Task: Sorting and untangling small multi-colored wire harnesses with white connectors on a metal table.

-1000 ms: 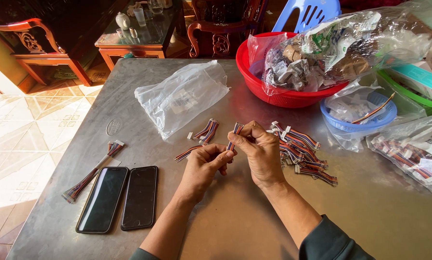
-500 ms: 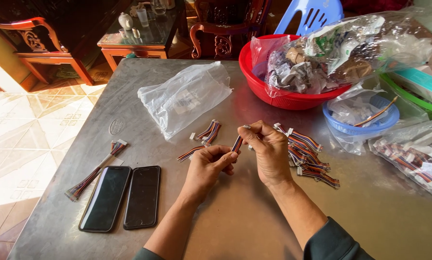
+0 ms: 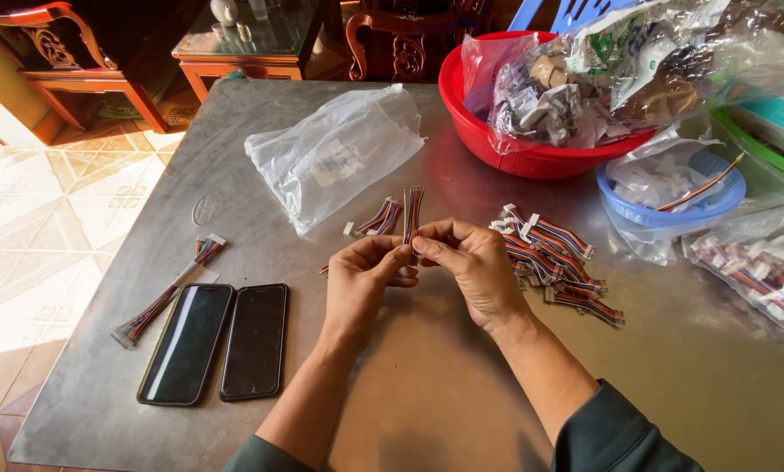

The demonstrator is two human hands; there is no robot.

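Fingertips of left hand [image 3: 366, 275] and right hand [image 3: 470, 262] pinch one multicoloured ribbon cable [image 3: 413, 210] upright; best to keep the grip low and the wires flat, untwisted.

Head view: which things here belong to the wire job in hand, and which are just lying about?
In the job:
left hand
right hand
wire bundle pinched between them
pile of wire bundles

Lying about:
two phones
clear bag
red basket
blue bowl
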